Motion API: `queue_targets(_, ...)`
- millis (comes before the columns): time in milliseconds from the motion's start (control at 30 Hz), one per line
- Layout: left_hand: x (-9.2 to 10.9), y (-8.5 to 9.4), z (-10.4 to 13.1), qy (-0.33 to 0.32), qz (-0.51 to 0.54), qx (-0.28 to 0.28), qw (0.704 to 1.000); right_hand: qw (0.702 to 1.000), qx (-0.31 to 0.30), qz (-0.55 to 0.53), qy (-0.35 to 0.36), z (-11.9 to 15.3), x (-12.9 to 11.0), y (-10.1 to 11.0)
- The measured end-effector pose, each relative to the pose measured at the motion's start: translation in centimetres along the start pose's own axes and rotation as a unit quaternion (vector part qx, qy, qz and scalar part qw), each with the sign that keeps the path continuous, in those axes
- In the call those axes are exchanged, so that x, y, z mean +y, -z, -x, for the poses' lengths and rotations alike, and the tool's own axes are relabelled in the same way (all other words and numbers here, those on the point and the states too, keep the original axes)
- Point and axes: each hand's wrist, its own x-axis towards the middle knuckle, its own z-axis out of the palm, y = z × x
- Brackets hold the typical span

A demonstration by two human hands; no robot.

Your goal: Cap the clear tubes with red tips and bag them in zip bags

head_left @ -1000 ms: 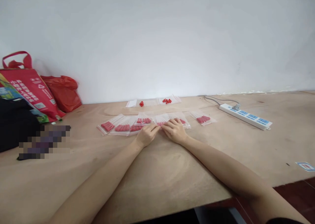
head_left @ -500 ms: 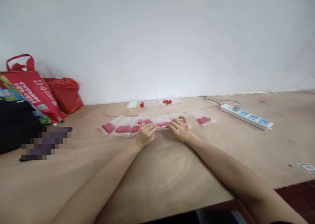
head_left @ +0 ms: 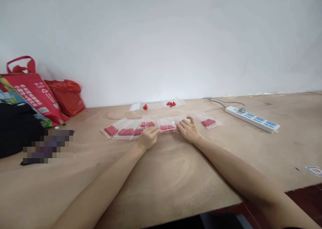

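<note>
A clear zip bag (head_left: 167, 125) with a row of small red pieces inside lies in front of me. My left hand (head_left: 148, 137) pinches its near left corner, fingers closed. At the near right corner, my right hand (head_left: 188, 130) has its fingertips closed on the same edge, index finger raised. Left of it lie overlapping zip bags (head_left: 125, 130) of red pieces, partly hidden by my left hand. Another filled zip bag (head_left: 208, 122) is to the right of my right hand.
Along the wall, loose red pieces (head_left: 171, 104) lie on a strip of flat clear bags (head_left: 154, 105). A white power strip (head_left: 251, 119) with a plugged-in cord is at right. A red shopping bag (head_left: 32, 94), a red plastic bag (head_left: 65, 96) and a black item (head_left: 18, 130) stand at left.
My right hand has slid right along the bag's near edge, uncovering more of the bag. My left hand has shifted slightly left.
</note>
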Motion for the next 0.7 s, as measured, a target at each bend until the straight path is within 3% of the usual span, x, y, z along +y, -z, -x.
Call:
queue_targets(167,-0.5,-0.3,0.1,0.040,-0.003,-0.016,0.999,0.994,-0.047,-0.019,-0.095,1.3,3.0,0.4)
queue_targets(267,-0.8,-0.3,0.0,0.062,-0.002,-0.031,0.998,0.973,-0.089,-0.035,-0.210,4.2,7.1,1.4)
queue_targets(367,-0.8,-0.1,-0.3,0.089,-0.005,-0.037,0.995,0.948,-0.170,-0.075,-0.258,8.0,11.0,2.3)
queue_targets(467,-0.6,0.4,-0.5,0.126,-0.012,-0.062,0.990,0.914,-0.223,-0.168,-0.293,10.8,13.3,2.6)
queue_targets(567,-0.3,0.8,-0.6,0.141,-0.011,-0.085,0.986,0.911,-0.191,-0.224,-0.289,11.4,13.8,2.1)
queue_targets(700,-0.1,1.0,-0.5,0.141,-0.015,-0.074,0.987,0.911,-0.107,-0.234,-0.321,10.5,13.1,0.9)
